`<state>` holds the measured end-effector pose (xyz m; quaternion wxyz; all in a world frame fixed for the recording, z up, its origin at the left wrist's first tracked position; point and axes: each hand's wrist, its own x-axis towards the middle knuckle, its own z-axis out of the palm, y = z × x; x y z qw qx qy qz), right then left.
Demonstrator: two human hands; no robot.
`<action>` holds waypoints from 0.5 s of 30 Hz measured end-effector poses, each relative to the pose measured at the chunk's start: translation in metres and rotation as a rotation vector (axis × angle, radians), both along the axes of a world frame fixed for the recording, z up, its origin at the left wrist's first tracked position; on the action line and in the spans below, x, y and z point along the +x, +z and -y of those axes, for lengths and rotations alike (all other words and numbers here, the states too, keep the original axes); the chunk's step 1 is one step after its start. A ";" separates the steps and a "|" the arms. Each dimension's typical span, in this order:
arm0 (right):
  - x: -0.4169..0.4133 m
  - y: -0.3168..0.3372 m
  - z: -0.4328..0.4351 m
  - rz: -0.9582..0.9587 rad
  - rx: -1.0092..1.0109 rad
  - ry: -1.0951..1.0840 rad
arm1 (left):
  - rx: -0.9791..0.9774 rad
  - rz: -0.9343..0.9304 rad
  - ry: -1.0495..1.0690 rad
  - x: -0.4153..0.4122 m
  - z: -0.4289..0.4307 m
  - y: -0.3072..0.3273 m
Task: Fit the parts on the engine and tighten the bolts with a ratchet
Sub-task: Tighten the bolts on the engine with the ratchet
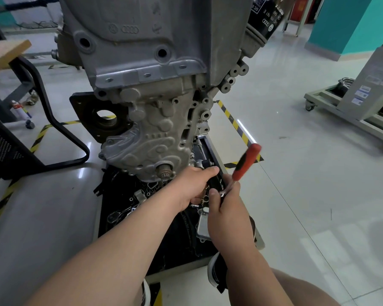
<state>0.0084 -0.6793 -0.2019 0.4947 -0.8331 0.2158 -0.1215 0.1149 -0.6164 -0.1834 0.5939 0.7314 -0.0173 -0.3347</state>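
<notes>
Grey cast metal: the engine (155,120) stands upright at the centre of the scene, its toothed shaft end (164,171) showing at the 6 o'clock edge of its front cover. A black oil filter (265,16) hangs off it at 1 o'clock.

Left hand (191,187): at 5 o'clock from the engine's centre, fingers curled round a black part (213,182) held against the engine's lower corner, thumb lying over the top of it.

Right hand (226,208): just beside the left, at its 4 o'clock, closed round the ratchet (247,162) near the tool's metal head. The red and black handle slants up and away toward 1 o'clock; it is blurred. Whether the head sits on a bolt cannot be told, as the fingers hide it.

Tray (181,269): below the engine at 6 o'clock, lined in black, holding loose metal pieces, among them a silver cover plate (202,226) under the right wrist.

Surroundings: a black chair (53,120) at 9 o'clock, a wheeled cart (349,115) at 3 o'clock, and yellow and black floor tape (232,120) running past the engine's right side.
</notes>
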 end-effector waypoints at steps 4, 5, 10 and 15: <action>0.000 -0.001 -0.001 0.008 -0.034 0.014 | 0.034 0.022 -0.005 0.000 0.000 0.000; 0.000 -0.001 -0.002 0.010 0.006 0.009 | 0.039 0.027 -0.001 0.000 0.000 -0.001; 0.004 -0.006 0.000 0.028 0.271 -0.087 | 0.019 0.021 0.008 0.002 -0.001 -0.002; 0.008 -0.006 0.002 0.024 0.568 -0.151 | 0.017 0.017 0.010 0.003 -0.001 -0.002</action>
